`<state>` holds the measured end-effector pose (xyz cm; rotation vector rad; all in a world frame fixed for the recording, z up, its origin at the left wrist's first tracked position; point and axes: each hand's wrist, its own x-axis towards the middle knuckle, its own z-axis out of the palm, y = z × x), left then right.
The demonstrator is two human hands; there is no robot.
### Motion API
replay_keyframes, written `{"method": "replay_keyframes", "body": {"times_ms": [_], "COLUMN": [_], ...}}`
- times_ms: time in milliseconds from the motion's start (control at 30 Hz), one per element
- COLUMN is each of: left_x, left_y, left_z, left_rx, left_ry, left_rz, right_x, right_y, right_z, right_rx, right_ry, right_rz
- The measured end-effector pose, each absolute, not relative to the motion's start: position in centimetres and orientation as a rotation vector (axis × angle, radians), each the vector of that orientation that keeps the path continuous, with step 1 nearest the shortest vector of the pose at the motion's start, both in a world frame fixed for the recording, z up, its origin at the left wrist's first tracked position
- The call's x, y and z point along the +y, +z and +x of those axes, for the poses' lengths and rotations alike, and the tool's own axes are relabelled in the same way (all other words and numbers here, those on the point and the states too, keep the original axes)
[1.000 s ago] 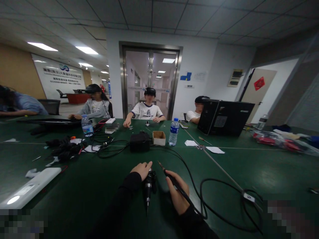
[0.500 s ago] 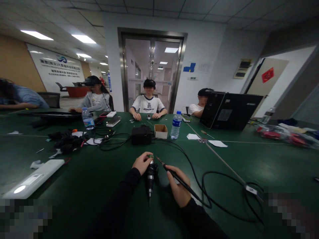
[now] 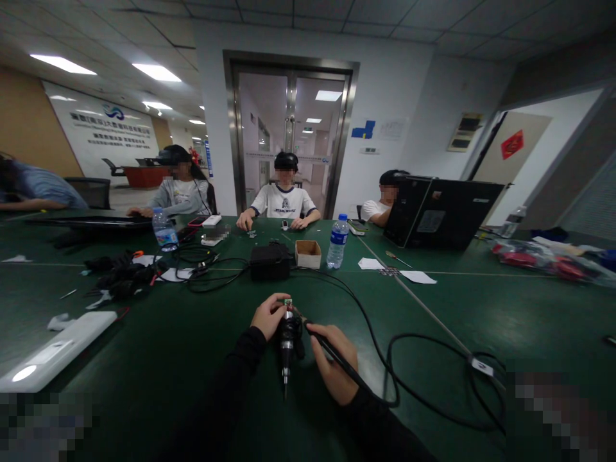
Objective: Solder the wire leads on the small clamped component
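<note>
1. The black soldering iron [image 3: 321, 340] is a long stick on a slant. Its tip points forward and to the left, at the little green board [image 3: 289, 303].
2. The iron is over the green table [image 3: 433, 316]. The right hand [image 3: 335, 367] pinches it like a pencil.
3. The left hand [image 3: 267, 316] pinches the board with thumb and finger.
4. Just below the board, a black and silver tool [image 3: 287, 346] lies with its thin tip pointing back at the person.
5. Half a second ago, there was a small gap between iron and board. Now the tip is closer; I cannot tell if they touch.
6. A shirt [image 3: 285, 202] across the table says "STAR WARS." The wall sign [image 3: 113, 131] has Chinese writing.
</note>
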<state>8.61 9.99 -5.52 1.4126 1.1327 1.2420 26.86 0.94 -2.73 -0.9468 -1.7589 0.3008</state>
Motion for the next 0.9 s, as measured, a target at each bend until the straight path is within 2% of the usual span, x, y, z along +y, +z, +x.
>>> {"method": "replay_keyframes", "body": {"times_ms": [900], "left_x": [10.05], "left_y": [-5.92], "left_z": [8.45], "left_rx": [1.129], "left_ry": [1.246], "left_rz": [1.441], "right_x": [1.52], "right_y": [-3.14], "right_z": [26.88], "right_rx": [-1.776], "right_ry": [0.34], "right_rz": [-1.005]}}
